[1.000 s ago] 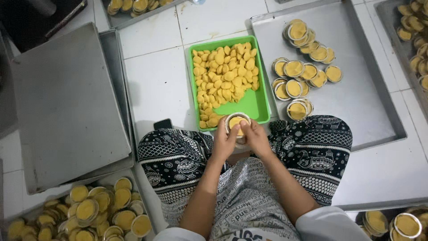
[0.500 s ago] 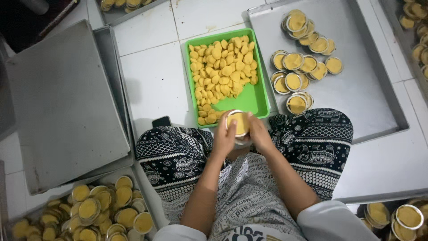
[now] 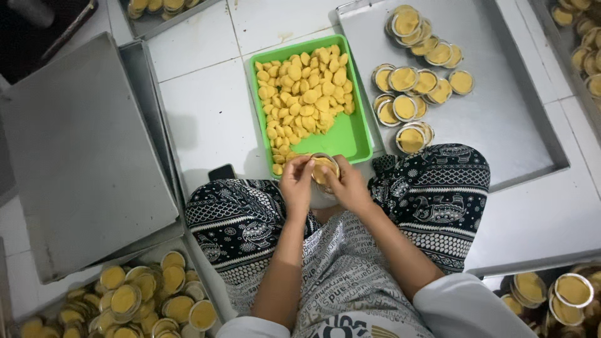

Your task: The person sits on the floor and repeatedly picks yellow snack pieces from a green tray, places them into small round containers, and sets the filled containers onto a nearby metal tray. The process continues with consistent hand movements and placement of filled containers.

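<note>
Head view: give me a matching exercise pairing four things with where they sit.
Things:
1. green tray
2. small round tin
3. filled tins
4. dark phone-like object

Places:
A. on the metal tray at upper right
B. held between both hands
C. on the white floor tiles, just beyond the knees
D. on the floor by the left knee

Pairs: 1-C, 2-B, 3-A, 4-D

Dough pieces [image 3: 305,94] lie in the tray [image 3: 357,141] ahead — filled tins [image 3: 413,94] on the pan [image 3: 501,125] to its right.

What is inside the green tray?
The green tray holds a pile of yellow dough discs, heaped toward its left. Its bare floor shows at right; whatever lies beneath the pile is covered.
</note>
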